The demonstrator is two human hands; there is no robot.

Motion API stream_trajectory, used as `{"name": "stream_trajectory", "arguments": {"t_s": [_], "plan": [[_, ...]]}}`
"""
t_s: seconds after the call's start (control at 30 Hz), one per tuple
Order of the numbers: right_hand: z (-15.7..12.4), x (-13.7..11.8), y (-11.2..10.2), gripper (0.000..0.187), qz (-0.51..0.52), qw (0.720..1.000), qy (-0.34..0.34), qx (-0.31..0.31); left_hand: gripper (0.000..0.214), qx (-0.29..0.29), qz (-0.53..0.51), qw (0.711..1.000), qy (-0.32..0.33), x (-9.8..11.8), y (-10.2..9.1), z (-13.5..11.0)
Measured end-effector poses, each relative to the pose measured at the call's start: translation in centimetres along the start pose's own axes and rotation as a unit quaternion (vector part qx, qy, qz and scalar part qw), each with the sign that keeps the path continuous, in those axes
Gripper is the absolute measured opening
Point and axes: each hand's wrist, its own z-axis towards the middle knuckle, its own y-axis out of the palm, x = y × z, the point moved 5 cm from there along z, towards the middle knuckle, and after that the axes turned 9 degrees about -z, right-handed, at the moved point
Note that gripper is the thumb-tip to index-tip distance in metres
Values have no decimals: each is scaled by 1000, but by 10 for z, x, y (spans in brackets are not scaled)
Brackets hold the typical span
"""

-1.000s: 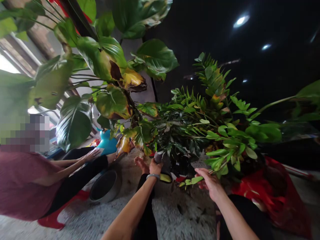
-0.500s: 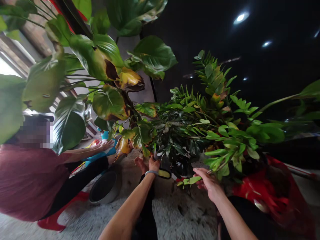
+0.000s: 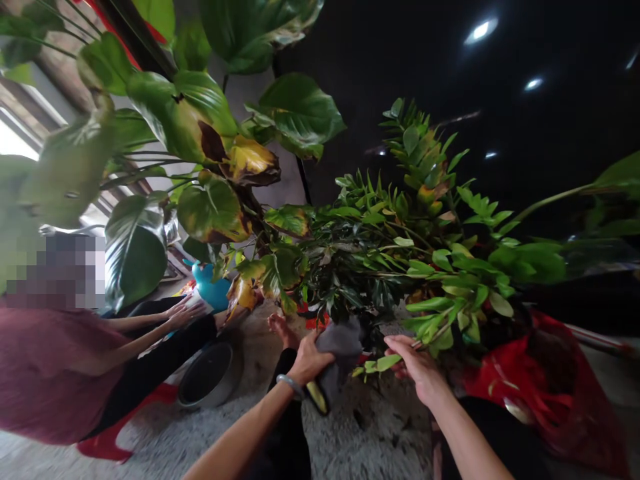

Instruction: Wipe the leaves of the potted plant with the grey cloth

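Note:
My left hand (image 3: pixel 311 360), with a grey bangle at the wrist, is closed around a blurred, broad grey object (image 3: pixel 343 343). A yellow, black-rimmed handle-like end (image 3: pixel 317 397) sticks out below the hand; its exact kind I cannot make out. To the right, my right hand (image 3: pixel 415 363) pinches a green leafy stem (image 3: pixel 387 363) between thumb and fingers, its small leaves pointing left. The stem lies at the lower edge of a bushy potted plant (image 3: pixel 450 293) with glossy leaflets. Darker foliage (image 3: pixel 345 267) hangs above and between both hands.
Large, partly yellowed leaves (image 3: pixel 215 207) lean in at upper left. A person in a maroon shirt (image 3: pixel 50 373) sits on a red stool (image 3: pixel 117 427) beside a grey basin (image 3: pixel 207 377). A red plastic bag (image 3: pixel 560 393) stands at right on the concrete floor (image 3: pixel 370 440).
My left hand has come out from under the foliage, bringing the grey object into view and turning its yellow end downward. My right hand stays nearly still. The seated person's hands have drawn back.

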Motion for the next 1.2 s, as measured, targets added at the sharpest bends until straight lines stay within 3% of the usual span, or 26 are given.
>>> {"name": "stream_trajectory", "arguments": {"t_s": [0.07, 0.13, 0.23, 0.33, 0.43, 0.53, 0.6, 0.67, 0.8, 0.87, 1.0, 1.1, 1.2], "plan": [[0, -1, 1, 8, -2, 1000, -2, -2, 53, 31, 12, 998, 44, 28, 16, 11], [-1, -1, 1, 9, -4, 1000, -3, 0, 49, 56, 47, 997, 19, 42, 39, 25], [-2, -2, 0, 7, -8, 1000, -4, 7, 45, 45, 73, 996, -15, 42, 69, 37], [-4, -3, -3, 6, -6, 1000, -5, 12, 51, -12, 91, 996, -21, 27, 80, 28], [-5, -4, -6, 5, 4, 1000, -10, 6, 40, -80, 105, 991, -12, 13, 68, 5], [-4, -5, -7, 5, 16, 1000, -13, -1, 34, -115, 96, 989, 1, 12, 42, -10], [-4, -4, -6, 5, 26, 1000, -13, -6, 40, -95, 73, 993, 22, 21, 22, -11], [-5, -4, -5, 6, 39, 999, -13, -14, 45, -38, 28, 997, 53, 34, 6, -6], [-8, -4, 0, 16, 80, 996, -20, -28, 44, 47, -21, 998, 48, 44, -6, -3], [-10, -3, 2, 23, 101, 994, -28, -32, 44, 11, 20, 999, 34, 39, -3, -11], [-9, -3, 6, 40, 163, 985, -47, -28, 40, -142, 77, 986, 48, 20, -1, -42], [-4, -9, 9, 50, 234, 971, -54, -17, 39, -136, 57, 989, 25, 4, -22, -59], [4, -24, 17, 45, 267, 961, -66, -18, 41, -99, 37, 994, 8, -3, -44, -68]]}}
